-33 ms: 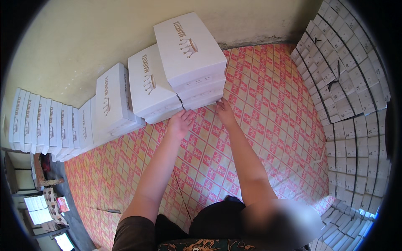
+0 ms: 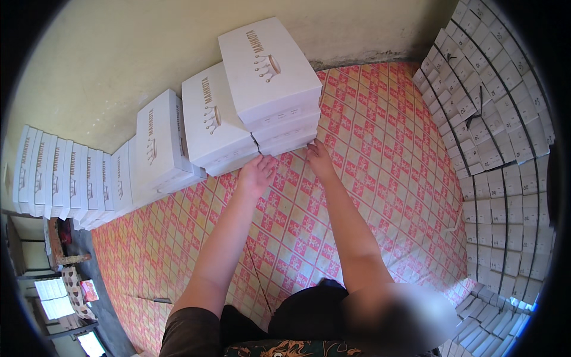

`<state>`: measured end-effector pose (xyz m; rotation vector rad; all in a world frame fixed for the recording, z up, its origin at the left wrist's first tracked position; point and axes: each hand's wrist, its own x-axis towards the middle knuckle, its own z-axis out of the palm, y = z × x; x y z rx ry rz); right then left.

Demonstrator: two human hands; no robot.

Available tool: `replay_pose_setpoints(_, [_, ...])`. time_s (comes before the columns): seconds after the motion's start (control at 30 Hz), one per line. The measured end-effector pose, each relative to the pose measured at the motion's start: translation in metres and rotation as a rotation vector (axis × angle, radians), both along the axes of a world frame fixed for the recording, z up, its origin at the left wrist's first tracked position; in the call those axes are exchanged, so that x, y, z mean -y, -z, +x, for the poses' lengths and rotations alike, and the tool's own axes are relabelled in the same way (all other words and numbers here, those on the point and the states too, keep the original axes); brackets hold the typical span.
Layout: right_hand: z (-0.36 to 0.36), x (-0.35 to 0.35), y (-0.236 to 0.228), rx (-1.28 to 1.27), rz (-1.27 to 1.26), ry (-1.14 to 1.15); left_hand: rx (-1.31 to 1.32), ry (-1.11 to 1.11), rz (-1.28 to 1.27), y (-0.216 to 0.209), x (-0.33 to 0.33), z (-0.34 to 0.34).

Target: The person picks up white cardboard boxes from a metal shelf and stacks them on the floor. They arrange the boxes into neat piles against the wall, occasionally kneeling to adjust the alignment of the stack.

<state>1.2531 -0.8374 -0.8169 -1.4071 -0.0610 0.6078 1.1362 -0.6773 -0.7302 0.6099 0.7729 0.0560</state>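
A stack of white cardboard boxes [image 2: 270, 65], with a crown printed on the top lid, stands on the floor near the wall. My left hand [image 2: 257, 175] is at the lower left front corner of this stack, its fingers curled against the bottom box [image 2: 289, 143]. At that box's lower right corner, my right hand [image 2: 320, 160] grips with bent fingers; some fingertips are hidden by the cardboard. A lower stack of similar boxes [image 2: 217, 116] adjoins on the left, close to my left fingers.
More flat white boxes [image 2: 157, 134] lean and lie along the wall to the left. Tall bundles of small white boxes [image 2: 485, 89], bound with black straps, rise on the right. A red and cream patterned mat [image 2: 369, 149] covers the floor. Furniture [image 2: 71, 259] stands at lower left.
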Motion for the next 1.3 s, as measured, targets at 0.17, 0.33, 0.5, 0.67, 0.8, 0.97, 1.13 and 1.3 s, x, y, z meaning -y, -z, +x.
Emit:
replay_pose_setpoints(0.17, [0.000, -0.005, -0.007, -0.036, 0.039, -0.012, 0.072, -0.079, -0.064, -0.008, 0.008, 0.006])
replay_pose_setpoints(0.33, [0.000, -0.009, -0.022, -0.105, 0.066, 0.029, 0.126, -0.170, -0.120, -0.007, 0.007, 0.013])
replay_pose_setpoints(0.5, [0.009, -0.001, -0.009, -0.114, 0.072, -0.014, 0.130, -0.176, -0.169, -0.008, 0.006, 0.016])
replay_pose_setpoints(0.67, [0.022, 0.003, -0.006, 0.422, -0.308, 0.038, 0.125, -0.203, -0.205, -0.013, 0.011, 0.018])
replay_pose_setpoints(0.8, [0.020, -0.011, -0.025, 0.335, -0.201, 0.042, 0.129, -0.221, -0.229, -0.011, 0.008, 0.019])
replay_pose_setpoints(0.97, [0.008, -0.014, -0.047, 0.447, -0.306, 0.047, 0.152, -0.207, -0.250, -0.009, 0.001, 0.011])
replay_pose_setpoints(1.13, [0.010, -0.010, -0.039, 0.464, -0.278, 0.055, 0.164, -0.164, -0.289, -0.010, 0.003, 0.012])
replay_pose_setpoints(1.3, [-0.003, -0.018, -0.047, 0.301, -0.141, 0.072, 0.153, -0.046, -0.192, 0.002, -0.010, -0.007])
